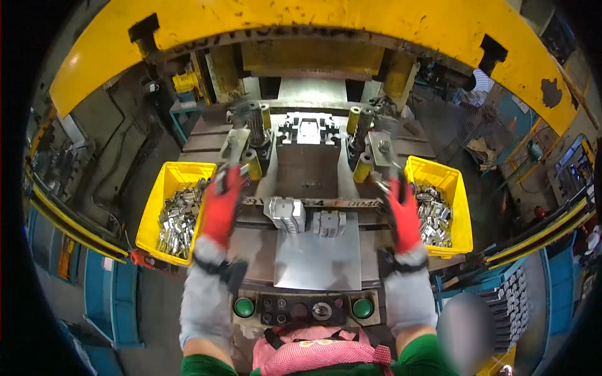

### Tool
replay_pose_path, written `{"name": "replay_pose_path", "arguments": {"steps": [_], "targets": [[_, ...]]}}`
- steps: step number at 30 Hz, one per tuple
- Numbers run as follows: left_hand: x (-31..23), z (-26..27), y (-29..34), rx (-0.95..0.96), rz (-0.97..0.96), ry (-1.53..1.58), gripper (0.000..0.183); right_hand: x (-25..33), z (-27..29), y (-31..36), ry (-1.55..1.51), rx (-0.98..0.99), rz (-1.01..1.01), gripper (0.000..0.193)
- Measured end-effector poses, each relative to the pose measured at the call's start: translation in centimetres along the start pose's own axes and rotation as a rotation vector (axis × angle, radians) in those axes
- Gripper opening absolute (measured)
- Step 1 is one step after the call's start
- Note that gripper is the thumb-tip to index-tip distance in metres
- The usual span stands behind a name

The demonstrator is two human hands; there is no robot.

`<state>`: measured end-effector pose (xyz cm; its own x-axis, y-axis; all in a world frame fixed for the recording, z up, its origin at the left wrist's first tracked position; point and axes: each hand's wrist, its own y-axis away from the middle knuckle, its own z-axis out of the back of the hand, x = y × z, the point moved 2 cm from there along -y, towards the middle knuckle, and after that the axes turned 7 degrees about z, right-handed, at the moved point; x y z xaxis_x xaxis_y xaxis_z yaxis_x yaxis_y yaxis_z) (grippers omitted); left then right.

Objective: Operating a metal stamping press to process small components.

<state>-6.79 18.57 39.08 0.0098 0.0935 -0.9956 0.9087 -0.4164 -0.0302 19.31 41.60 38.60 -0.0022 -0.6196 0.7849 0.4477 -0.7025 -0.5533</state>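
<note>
My left hand (221,210), in a red and grey glove, is raised beside the left yellow bin (164,182). Its fingers are closed on a small metal part (224,172). My right hand (403,216), gloved the same way, is up next to the right yellow bin (453,182) and grips another small metal part (378,178) at its fingertips. Between the hands, two short stacks of bent metal parts (286,214) (329,223) stand on the press table above a bare steel plate (316,257). The die (307,130) sits further back under the ram.
Both bins hold several shiny metal parts. Two green push buttons (244,307) (362,308) flank a control panel at the near edge. Yellow guide posts (253,164) (362,168) stand around the die. A yellow press frame (313,19) arches overhead. A rack of parts (515,307) is at the lower right.
</note>
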Motion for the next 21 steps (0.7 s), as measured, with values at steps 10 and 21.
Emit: {"name": "replay_pose_path", "arguments": {"steps": [10, 21], "targets": [[11.6, 23.8, 13.3, -0.371, 0.582, -0.534, 0.024, -4.1, 5.9, 16.3, 0.421, 0.137, -0.376, 0.044], [9.3, 17.0, 16.4, -0.301, 0.214, 0.059, 0.037, -1.9, -4.1, 10.8, -0.538, 0.302, -0.707, 0.04]]}}
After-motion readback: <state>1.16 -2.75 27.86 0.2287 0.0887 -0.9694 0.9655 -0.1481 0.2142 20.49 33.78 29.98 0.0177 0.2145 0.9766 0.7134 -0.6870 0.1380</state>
